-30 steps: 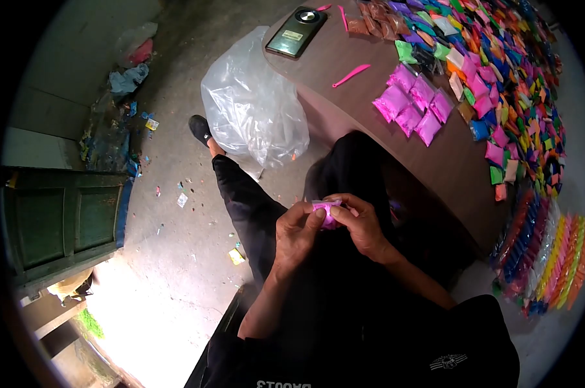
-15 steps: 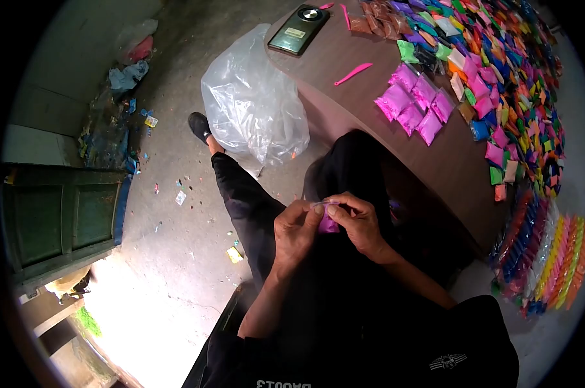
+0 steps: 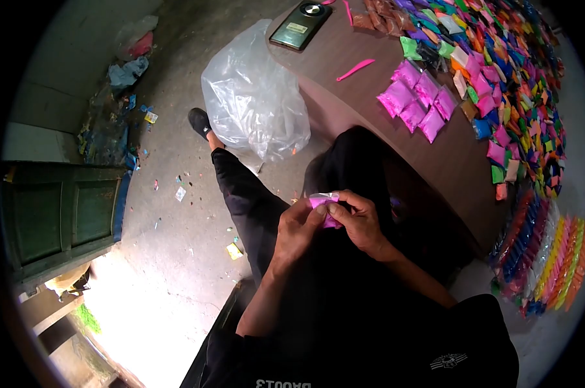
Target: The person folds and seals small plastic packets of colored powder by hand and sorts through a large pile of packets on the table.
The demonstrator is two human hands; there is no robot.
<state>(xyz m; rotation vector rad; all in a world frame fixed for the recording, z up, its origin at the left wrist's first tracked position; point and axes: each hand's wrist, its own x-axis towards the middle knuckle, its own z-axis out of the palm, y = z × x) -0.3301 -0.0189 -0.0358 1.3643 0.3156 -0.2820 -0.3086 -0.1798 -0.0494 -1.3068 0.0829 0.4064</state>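
Observation:
Over my lap, both hands pinch one small pink packet (image 3: 323, 202) with a clear plastic top edge. My left hand (image 3: 295, 231) grips its left side, thumb pressed on the front. My right hand (image 3: 360, 225) grips the right side, its thumb close to the other thumb. The fingers behind the packet are partly hidden. On the brown table (image 3: 396, 152), up and to the right of my hands, lies a group of several similar pink packets (image 3: 414, 97).
A pink plastic knife (image 3: 355, 69) and a phone (image 3: 299, 26) lie on the table. A large heap of colourful packets (image 3: 499, 84) covers its far side. Bundled coloured strips (image 3: 545, 255) hang at the right. A big clear plastic bag (image 3: 253, 97) stands on the littered floor (image 3: 169, 226).
The packet has come up between my fingers, so more of its pink face and clear top edge shows. Both hands stay in nearly the same place, still pinching it.

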